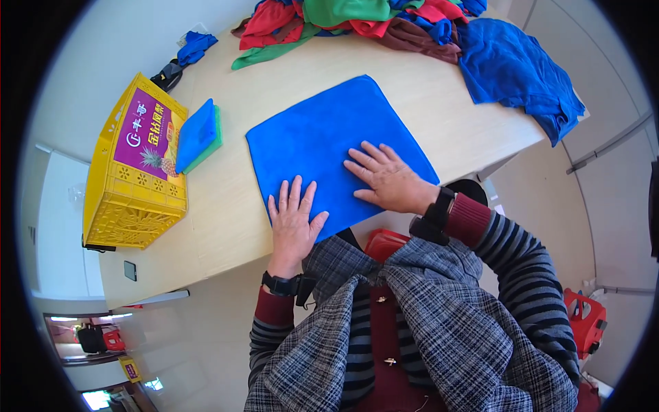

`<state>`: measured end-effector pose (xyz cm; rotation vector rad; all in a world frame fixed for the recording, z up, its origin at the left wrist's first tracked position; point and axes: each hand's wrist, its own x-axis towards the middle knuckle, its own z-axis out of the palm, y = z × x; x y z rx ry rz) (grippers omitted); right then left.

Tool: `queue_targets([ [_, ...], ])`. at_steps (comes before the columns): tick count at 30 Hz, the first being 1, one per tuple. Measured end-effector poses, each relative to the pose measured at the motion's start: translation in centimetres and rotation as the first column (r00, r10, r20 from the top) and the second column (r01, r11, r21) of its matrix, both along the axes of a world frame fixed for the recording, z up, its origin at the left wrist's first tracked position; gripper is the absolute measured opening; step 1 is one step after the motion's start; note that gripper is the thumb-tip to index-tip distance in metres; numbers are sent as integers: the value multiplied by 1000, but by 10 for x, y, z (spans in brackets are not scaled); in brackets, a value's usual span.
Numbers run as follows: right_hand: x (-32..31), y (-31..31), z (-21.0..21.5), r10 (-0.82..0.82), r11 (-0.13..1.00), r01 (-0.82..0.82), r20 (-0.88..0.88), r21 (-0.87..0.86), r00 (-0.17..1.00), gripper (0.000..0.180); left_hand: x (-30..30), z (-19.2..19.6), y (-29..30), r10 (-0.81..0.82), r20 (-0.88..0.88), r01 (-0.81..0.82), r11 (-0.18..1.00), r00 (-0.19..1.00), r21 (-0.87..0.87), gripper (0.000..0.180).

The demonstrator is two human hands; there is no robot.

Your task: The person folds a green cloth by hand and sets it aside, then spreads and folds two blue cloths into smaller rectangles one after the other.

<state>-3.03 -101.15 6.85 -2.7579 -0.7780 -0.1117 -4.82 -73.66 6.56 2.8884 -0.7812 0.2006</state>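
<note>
A square blue cloth (pixel 322 130) lies spread flat on the pale table, one corner and its near side reaching the table's front edge. My left hand (pixel 294 220) rests palm down on its near left part, fingers stretched out. On the right part of the cloth lies my right hand (pixel 391 178), also flat, its fingers spread and pointing left. Neither hand grips anything. To the left, a small stack of folded cloths (pixel 199 136), blue over green, leans at the side of a yellow crate.
The yellow plastic crate (pixel 134 206) stands at the table's left. A heap of red, green, brown and blue cloths (pixel 412 31) covers the far side, with a large blue cloth (pixel 518 72) hanging over the right edge. A phone (pixel 130 270) lies near the front left.
</note>
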Motion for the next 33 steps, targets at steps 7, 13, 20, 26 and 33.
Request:
queue_targets([
  [7,-22,-71,-7,-304,950,309,94,-40,948,62,-1,-5,17,6,-4,-6,999,1000,-51,63],
  [13,-37,-142,-27,-457,889,453,105,65,883,64,-16,-3,40,58,-43,-62,993,997,-104,67],
  [20,-67,-112,3,-260,941,247,30,230,965,71,-44,4,51,19,-21,-22,990,1000,-137,70],
  [26,-60,-95,1,-135,991,135,8,-18,991,77,-47,-1,60,-5,104,29,973,995,-230,54],
  [33,-59,-95,6,-115,993,115,-6,-17,993,69,-51,-3,63,26,150,23,949,988,-314,43],
])
